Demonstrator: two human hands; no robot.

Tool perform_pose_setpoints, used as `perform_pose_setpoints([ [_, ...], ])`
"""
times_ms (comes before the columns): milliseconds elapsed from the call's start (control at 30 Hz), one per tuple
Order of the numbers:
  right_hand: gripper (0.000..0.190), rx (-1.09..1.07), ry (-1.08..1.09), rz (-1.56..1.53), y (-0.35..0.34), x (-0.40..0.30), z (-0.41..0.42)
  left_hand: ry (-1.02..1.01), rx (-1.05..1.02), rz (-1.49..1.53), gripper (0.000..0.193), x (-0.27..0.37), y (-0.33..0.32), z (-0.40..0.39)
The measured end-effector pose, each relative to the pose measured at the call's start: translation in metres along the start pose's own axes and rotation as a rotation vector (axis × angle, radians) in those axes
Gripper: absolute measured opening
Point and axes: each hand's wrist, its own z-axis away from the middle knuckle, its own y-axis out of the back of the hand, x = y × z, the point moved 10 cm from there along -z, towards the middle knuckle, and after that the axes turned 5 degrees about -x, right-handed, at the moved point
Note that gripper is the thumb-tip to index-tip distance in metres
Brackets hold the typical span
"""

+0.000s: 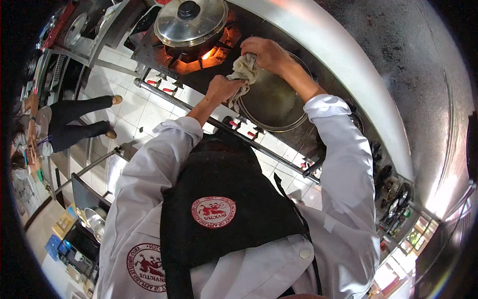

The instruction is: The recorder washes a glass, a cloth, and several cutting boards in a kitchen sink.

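My left hand (226,89) grips the lower end of a crumpled, stained cloth (244,71). The cloth's upper end is in my right hand (267,54), and a loose corner hangs below my left hand. Both hands are over the stove, near the left rim of a wide round metal pot (274,125). The pot has no lid on it, and what it holds looks cloudy and is hard to make out. To the left of my hands, a pot with a shiny metal lid (175,26) and a black knob (189,10) sits on a lit burner.
Orange flame (208,54) burns under the lidded pot. A metal rail (224,125) and red-handled gas valves (233,123) run along the stove's front. A dark pan handle (314,167) juts out beneath my right sleeve. Another person (78,123) stands at the left.
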Motion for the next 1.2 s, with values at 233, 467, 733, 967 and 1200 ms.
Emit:
perform_pose_setpoints([
  [233, 0.027, -0.16, 0.022, 0.312, 0.001, 0.052, -0.01, -0.181, 0.168, -0.22, 0.057, 0.036, 0.013, 0.022],
  [467, 0.039, -0.311, -0.444, -0.278, -0.01, 0.197, 0.05, -0.193, 0.116, -0.235, 0.055, 0.042, -0.001, 0.014],
  [733, 0.036, -0.245, -0.385, 0.11, 0.001, 0.177, 0.072, -0.332, 0.193, -0.188, 0.051, 0.041, 0.005, 0.028],
  [967, 0.032, -0.383, -0.408, 0.173, -0.006, 0.16, 0.069, -0.267, 0.29, -0.177, 0.065, 0.003, 0.006, 0.022],
  [1200, 0.027, -0.402, -0.524, 0.192, 0.0, 0.141, 0.067, 0.008, 0.097, 0.149, 0.068, -0.006, -0.013, 0.043],
])
